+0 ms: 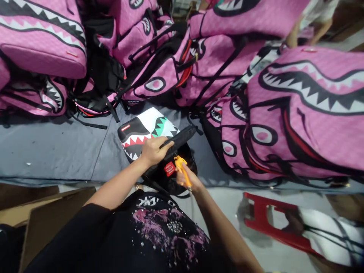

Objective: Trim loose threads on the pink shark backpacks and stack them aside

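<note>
A small backpack (136, 131) with a shark-mouth print in black, white, red and green lies on the grey-covered table, its dark inside open towards me. My left hand (155, 151) grips the black edge (182, 138) of its opening, fingers closed round it. Closed round a yellow air blow gun (181, 163), my right hand (186, 177) points the thin nozzle into the opening. A red tag (170, 169) shows beside the blow gun, against the dark lining. A thin line, seemingly the hose, hangs below the handle.
Pink shark-print backpacks (318, 125) are piled along the back and right of the grey table cover (57, 148). Below the near edge are a red stool (275, 220) and a cardboard box (51, 220). Another person's arm (321, 32) shows at the upper right.
</note>
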`<state>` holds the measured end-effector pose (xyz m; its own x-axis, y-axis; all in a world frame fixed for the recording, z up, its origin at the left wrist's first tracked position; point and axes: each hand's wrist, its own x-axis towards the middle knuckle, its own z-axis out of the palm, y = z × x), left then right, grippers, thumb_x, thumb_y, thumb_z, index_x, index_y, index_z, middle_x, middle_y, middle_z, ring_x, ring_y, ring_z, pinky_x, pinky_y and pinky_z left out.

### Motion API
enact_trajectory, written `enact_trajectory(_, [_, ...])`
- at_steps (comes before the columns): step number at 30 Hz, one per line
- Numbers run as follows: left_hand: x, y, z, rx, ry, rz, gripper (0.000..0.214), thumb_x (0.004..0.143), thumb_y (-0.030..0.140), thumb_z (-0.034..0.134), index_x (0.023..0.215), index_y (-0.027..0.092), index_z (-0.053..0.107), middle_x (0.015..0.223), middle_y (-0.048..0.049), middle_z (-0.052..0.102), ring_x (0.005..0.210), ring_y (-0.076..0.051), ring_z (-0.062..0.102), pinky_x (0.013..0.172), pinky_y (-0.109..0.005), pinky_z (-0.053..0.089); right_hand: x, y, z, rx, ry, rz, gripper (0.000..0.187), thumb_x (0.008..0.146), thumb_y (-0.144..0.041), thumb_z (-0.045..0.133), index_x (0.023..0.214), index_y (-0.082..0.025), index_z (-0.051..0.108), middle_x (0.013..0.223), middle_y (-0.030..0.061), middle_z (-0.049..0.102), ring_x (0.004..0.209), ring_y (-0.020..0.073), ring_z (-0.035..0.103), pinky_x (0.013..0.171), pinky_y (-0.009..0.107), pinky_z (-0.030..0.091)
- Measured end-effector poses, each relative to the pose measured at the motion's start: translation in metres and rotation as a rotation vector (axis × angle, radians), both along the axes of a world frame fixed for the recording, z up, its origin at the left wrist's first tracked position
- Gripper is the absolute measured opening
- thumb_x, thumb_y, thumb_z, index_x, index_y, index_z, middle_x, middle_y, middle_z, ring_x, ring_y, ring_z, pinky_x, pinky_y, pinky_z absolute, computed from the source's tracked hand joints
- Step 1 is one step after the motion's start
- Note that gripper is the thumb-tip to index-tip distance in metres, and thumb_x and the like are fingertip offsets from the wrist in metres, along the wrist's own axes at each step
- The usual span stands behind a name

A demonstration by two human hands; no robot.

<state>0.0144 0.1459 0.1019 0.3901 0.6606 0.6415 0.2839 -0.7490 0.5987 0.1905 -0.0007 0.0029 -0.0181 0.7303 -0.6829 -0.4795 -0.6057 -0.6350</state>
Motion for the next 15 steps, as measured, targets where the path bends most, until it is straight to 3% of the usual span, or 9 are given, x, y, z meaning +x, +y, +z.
enact_trajectory(2, [0.003,0.001,0.003,0.055,-0.006,-0.006,0.04,0.097,0.042,0.048,0.066,0.017,0.057,0.054,0.0021,0.052,0.049,-0.009,0.047,0.052,-0.022,0.034,-0.012,0.008,-0.015,0.031,0.228,-0.119,0.045,0.087,-0.062,0.054,0.072,-0.02,0.05,0.041,-0.0118,0.028,0.031,0.0036,0.02,0.035,0.017,0.028])
enact_trajectory(4, [0.004,0.005,0.005,0.088,-0.023,0.005,0.037,0.096,0.04,0.05,0.068,0.017,0.059,0.054,0.0024,0.052,0.049,-0.008,0.047,0.051,-0.022,0.034,-0.015,-0.003,-0.028,0.043,0.339,-0.197,0.041,0.088,-0.059,0.057,0.075,-0.02,0.052,0.041,-0.0126,0.026,0.032,0.0036,0.018,0.035,0.017,0.027])
enact_trajectory(9, [0.01,0.012,0.003,0.118,-0.063,-0.023,0.034,0.095,0.037,0.053,0.068,0.016,0.059,0.056,0.0023,0.054,0.049,-0.008,0.048,0.051,-0.021,0.034,-0.002,-0.039,-0.046,0.041,0.286,-0.45,0.04,0.088,-0.06,0.056,0.081,-0.021,0.05,0.046,-0.0117,0.031,0.035,0.0046,0.029,0.038,0.016,0.035])
enact_trajectory(11, [0.015,0.01,0.001,0.124,-0.041,-0.048,0.036,0.095,0.039,0.051,0.068,0.017,0.058,0.056,0.0021,0.054,0.049,-0.008,0.049,0.051,-0.021,0.034,-0.002,-0.031,-0.054,0.021,0.263,-0.456,0.043,0.088,-0.062,0.055,0.079,-0.021,0.047,0.046,-0.0104,0.036,0.035,0.0046,0.033,0.038,0.016,0.034])
enact_trajectory(15, [0.029,0.009,0.001,0.214,0.033,-0.116,0.038,0.097,0.04,0.048,0.069,0.017,0.058,0.056,0.0013,0.056,0.049,-0.008,0.051,0.052,-0.022,0.036,-0.02,0.005,-0.069,0.031,0.332,-0.305,0.045,0.086,-0.063,0.058,0.076,-0.02,0.047,0.043,-0.0104,0.036,0.033,0.0059,0.032,0.035,0.017,0.031])
